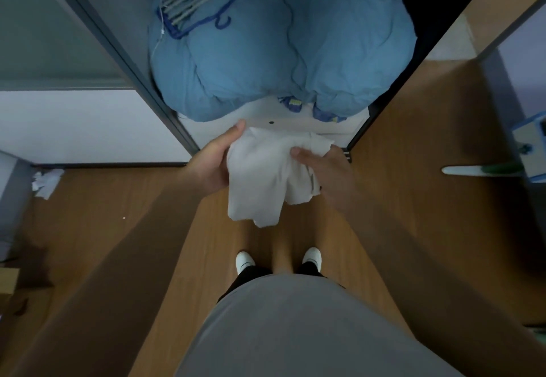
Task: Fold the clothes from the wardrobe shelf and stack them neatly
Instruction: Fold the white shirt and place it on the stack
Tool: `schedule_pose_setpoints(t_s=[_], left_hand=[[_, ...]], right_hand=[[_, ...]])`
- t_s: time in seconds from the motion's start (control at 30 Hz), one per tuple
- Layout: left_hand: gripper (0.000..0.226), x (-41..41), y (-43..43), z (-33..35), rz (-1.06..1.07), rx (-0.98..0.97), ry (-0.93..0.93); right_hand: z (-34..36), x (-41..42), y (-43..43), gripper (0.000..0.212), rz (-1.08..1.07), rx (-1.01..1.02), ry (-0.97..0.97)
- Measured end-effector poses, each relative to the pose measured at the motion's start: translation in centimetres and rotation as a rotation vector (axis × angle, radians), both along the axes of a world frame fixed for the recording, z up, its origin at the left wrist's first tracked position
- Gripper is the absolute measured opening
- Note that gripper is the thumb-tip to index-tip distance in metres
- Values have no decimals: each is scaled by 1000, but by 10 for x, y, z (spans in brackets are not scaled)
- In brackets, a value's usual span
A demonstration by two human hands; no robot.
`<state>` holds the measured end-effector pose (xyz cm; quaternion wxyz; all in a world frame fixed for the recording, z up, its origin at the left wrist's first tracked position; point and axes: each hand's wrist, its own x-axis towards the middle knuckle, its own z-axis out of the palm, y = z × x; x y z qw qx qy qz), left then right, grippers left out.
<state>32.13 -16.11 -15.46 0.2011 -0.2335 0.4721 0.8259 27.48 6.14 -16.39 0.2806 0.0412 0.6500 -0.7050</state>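
A white garment [260,175] hangs crumpled between my two hands, just in front of the white wardrobe shelf [266,113]. My left hand [212,161] grips its left edge, thumb up over the cloth. My right hand [322,167] holds the right side, thumb pressed on the front and a bunch of fabric inside the fingers. The lower part of the garment dangles free above the wooden floor. A big blue duvet [283,51] fills the shelf behind.
Blue and white hangers [195,7] lie on the duvet's left. Small blue patterned items [295,103] peek from under its front edge. The open wardrobe door [413,128] stands on the right, a grey frame [124,54] on the left. Crumpled paper [47,181] lies on the floor at left.
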Motion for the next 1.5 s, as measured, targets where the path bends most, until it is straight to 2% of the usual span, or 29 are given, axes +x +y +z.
schedule_pose_setpoints(t_s=[0.1, 0.2, 0.27, 0.33, 0.4, 0.47, 0.5, 0.57, 0.67, 0.73, 0.77, 0.83, 0.93, 1.03, 1.1, 1.2, 1.23, 1.3, 1.4, 1.5], left_hand=[[49, 13, -3, -16, -153, -151, 88], [30, 12, 10, -15, -95, -354, 65], [26, 5, 17, -11, 33, -361, -8], [28, -3, 22, -4, 124, -279, -88], [29, -7, 26, 4, 156, -191, -176], [32, -9, 28, 10, 132, -174, -226], [35, -10, 27, 11, 121, -172, -235], [43, -8, 23, 11, 97, -158, -210], [66, -1, 14, 1, 67, -195, -107], [89, 8, 12, -9, 61, -240, -65], [93, 12, 13, -12, 30, -270, -29], [85, 16, 18, -16, -41, -356, 88], [57, 11, 25, -14, -14, -508, 225], [42, 2, 26, -9, 69, -601, 232], [37, -1, 23, -8, -4, -746, 250], [32, -3, 19, -10, -76, -957, 267], [31, -4, 18, -10, -40, -949, 254], [31, -6, 17, -8, 66, -816, 193], [30, -7, 14, -3, 143, -616, 92], [28, -6, 8, -5, 154, -656, 32]], right_hand=[[6, -9, -1, 22, -130, -6, -238], [17, -22, 1, 32, -192, -45, -406], [24, -29, 7, 35, -235, -171, -384], [27, -31, 12, 47, -194, -271, -328], [21, -25, 13, 62, -106, -184, -259], [12, -12, 9, 59, -1, -117, -178], [8, -6, 6, 52, 23, -86, -130], [2, 0, -1, 45, -60, 4, -107], [-4, -4, -5, 45, -191, 54, -227], [-6, -7, -5, 37, -206, 72, -300], [-5, -8, -5, 33, -195, 95, -317], [-2, -11, -5, 28, -141, 131, -336], [5, -20, 0, 31, -48, 222, -368], [13, -31, 16, 15, 77, 437, -213], [13, -35, 25, 14, 60, 468, -134], [14, -39, 27, 25, -58, 387, -70], [14, -39, 25, 28, -80, 348, -52], [16, -36, 20, 26, -55, 266, -35], [19, -27, 18, 28, 136, 278, -80], [21, -22, 24, 30, 350, 223, -169]])
